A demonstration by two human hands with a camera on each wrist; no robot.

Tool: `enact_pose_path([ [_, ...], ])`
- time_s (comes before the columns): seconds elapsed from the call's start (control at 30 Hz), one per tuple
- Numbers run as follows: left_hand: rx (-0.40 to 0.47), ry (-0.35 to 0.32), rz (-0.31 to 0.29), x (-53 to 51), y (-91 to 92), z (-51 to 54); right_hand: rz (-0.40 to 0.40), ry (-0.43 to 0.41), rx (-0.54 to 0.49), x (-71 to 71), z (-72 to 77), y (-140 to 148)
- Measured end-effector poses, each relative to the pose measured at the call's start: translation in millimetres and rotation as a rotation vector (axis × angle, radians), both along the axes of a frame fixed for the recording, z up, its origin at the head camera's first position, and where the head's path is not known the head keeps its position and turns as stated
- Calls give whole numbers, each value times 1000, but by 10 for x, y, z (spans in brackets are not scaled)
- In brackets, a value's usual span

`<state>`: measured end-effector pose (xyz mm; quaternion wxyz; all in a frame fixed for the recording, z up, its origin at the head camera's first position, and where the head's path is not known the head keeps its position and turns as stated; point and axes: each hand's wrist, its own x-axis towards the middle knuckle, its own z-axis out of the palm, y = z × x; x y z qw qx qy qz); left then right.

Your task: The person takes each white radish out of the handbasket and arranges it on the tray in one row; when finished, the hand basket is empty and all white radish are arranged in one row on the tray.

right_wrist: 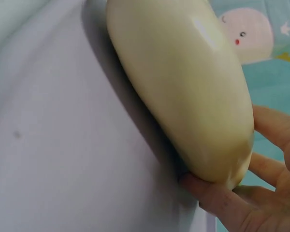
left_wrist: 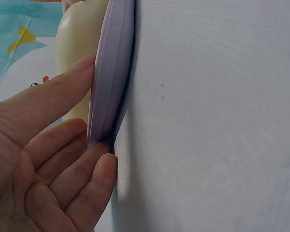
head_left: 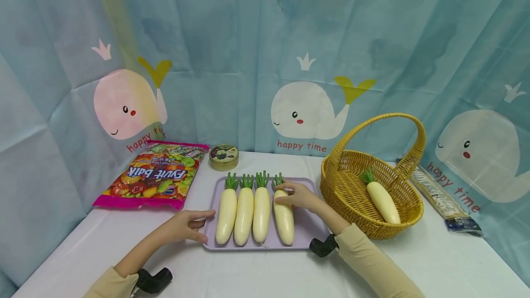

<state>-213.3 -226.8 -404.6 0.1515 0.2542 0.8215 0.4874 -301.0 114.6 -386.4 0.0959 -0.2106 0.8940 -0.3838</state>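
A lilac tray (head_left: 304, 236) holds several white radishes with green tops. Three of them, among them the middle radish (head_left: 244, 215), lie side by side on its left part; another radish (head_left: 284, 220) lies apart, to their right. My right hand (head_left: 296, 195) grips this separate radish near its leafy end; the right wrist view shows thumb and fingers about the radish (right_wrist: 183, 87), which rests on or just over the tray. With my left hand (head_left: 186, 226) I hold the tray's left edge. The left wrist view has the thumb on the tray rim (left_wrist: 111, 72) and fingertips against its outer side.
Right of the tray stands a wicker basket (head_left: 352, 217) with a tall handle and one radish (head_left: 383, 201) inside. A candy bag (head_left: 155, 176) and a round tin (head_left: 224, 157) lie back left. A long packet (head_left: 445, 197) lies behind the basket, near the curtain (head_left: 248, 59).
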Motion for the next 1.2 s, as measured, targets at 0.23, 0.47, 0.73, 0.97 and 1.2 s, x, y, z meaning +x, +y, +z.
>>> enact_pose_path([
  [0.23, -2, -26, 15, -1, -11, -8, -29, 13, 79, -27, 37, -50],
  [0.47, -9, -17, 8, 0, -15, 2, -1, 14, 98, -46, 60, -66],
  [0.73, -2, -21, 7, -9, -15, -8, -7, -53, 62, -38, 75, -73],
  [0.97, -2, -25, 12, -7, -21, -7, -6, -72, 27, -40, 67, -65],
  [1.2, 0, -20, 0, -4, -24, -14, 15, -60, -3, -11, 124, -12],
])
